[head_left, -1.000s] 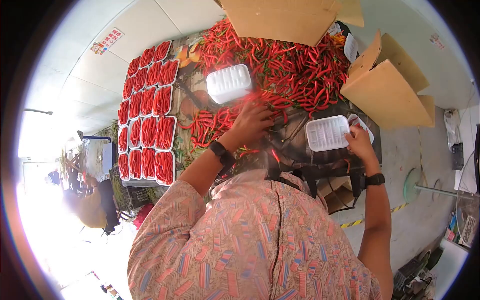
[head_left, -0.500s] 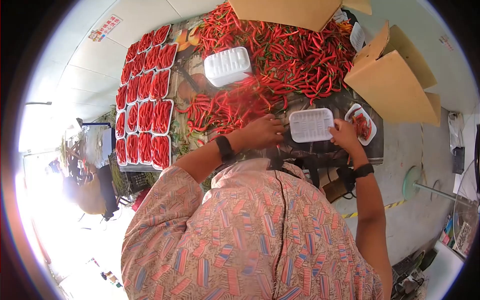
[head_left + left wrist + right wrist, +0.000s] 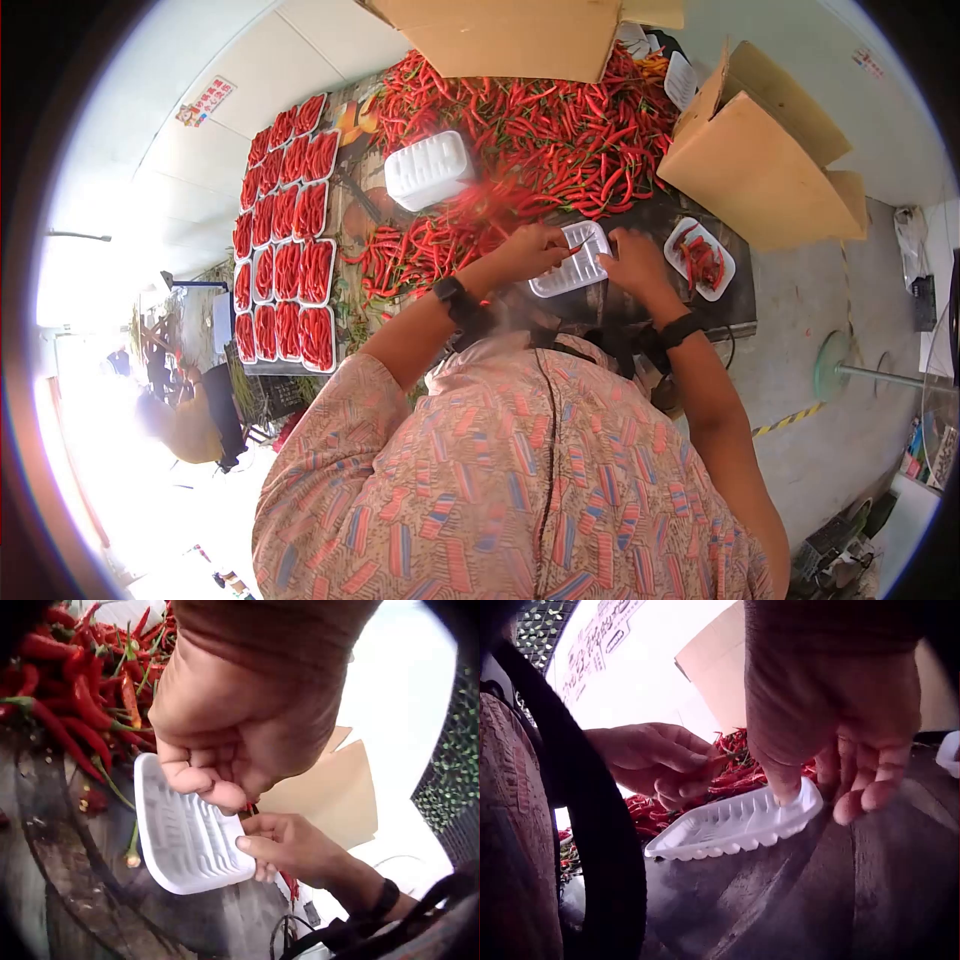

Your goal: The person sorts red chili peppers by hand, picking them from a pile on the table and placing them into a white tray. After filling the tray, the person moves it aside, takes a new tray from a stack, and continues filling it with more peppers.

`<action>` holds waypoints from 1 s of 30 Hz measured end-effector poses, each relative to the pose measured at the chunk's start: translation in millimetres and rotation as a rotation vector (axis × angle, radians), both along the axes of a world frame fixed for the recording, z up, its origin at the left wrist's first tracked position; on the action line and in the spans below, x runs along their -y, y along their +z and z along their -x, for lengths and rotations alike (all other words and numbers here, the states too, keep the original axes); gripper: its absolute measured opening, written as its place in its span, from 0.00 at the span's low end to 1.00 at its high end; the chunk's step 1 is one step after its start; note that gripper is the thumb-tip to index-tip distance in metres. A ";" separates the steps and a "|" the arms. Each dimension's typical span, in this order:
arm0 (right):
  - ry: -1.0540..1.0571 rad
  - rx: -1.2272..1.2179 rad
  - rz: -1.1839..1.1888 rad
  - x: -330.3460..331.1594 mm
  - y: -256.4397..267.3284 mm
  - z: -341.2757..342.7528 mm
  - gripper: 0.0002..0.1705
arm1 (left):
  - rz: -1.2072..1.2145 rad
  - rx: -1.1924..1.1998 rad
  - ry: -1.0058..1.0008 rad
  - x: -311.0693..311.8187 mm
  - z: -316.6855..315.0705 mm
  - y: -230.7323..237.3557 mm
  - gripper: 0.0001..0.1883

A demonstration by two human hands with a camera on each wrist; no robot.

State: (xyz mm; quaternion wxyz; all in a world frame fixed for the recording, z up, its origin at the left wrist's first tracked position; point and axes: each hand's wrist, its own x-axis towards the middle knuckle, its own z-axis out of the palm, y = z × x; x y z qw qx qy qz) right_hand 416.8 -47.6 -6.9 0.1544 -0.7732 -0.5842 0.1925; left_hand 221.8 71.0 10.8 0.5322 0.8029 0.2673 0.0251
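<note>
A white ribbed plastic tray (image 3: 575, 262) with nothing in it sits in front of the person, close over the dark tabletop. At its right end the right hand (image 3: 635, 262) grips the rim, thumb (image 3: 784, 784) inside and fingers outside. Over the tray's left side the left hand (image 3: 530, 252) pinches a red chili pepper (image 3: 572, 250) in its fingertips. Loose red chilies (image 3: 82, 697) lie heaped beyond the left hand. Right of the right hand rests a second white tray (image 3: 722, 283) with several chilies in it.
Rows of chili-filled trays (image 3: 317, 338) stand at the table's left. A stack of white trays (image 3: 430, 172) sits among the chilies. Cardboard boxes stand at the back (image 3: 510, 40) and on the right (image 3: 755, 175).
The right hand has brought the white tray leftward, away from the chili-filled tray on the right. The left hand has moved from the chili pile to the tray and now holds a chili.
</note>
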 end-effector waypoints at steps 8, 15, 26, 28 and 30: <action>0.067 -0.446 -0.175 -9.4 13.9 -3.5 0.15 | 0.204 0.001 0.020 -4.5 -12.7 -7.1 0.09; 0.162 -0.396 -0.262 -10.7 15.0 4.9 0.12 | 0.320 0.009 -0.023 -11.3 -5.9 -10.2 0.08; -0.068 -0.069 -0.406 -14.0 4.6 12.9 0.06 | 0.254 -0.024 -0.038 -9.7 -8.5 -10.6 0.09; -0.182 -0.027 -0.395 -16.0 8.7 -1.3 0.07 | 0.233 -0.067 -0.044 -5.2 -8.4 -7.8 0.09; -0.318 -0.017 -0.299 -13.1 20.4 -15.9 0.09 | 0.197 -0.043 -0.006 -3.5 -6.5 -6.7 0.08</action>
